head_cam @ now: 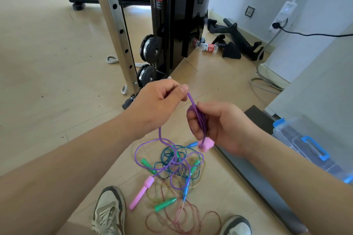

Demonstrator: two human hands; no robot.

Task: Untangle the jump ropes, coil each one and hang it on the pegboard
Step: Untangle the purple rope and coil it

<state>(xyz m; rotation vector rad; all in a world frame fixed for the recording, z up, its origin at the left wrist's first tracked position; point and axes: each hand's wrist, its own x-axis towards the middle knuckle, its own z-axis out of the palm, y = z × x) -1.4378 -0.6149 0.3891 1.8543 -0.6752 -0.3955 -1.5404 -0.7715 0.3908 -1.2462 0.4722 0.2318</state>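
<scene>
Purple rope (201, 120) trails into tangled ropes (172, 160).

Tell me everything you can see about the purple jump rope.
The purple jump rope is a thin, glossy, plastic-looking cord with two pink handles. Several turns are wound round the fingers of the right hand, and one pink handle hangs just below them. The left hand pinches the cord above that coil. From there it drops to the floor, loops across the tangle of other ropes, and ends at the second pink handle, lying near a shoe.
</scene>
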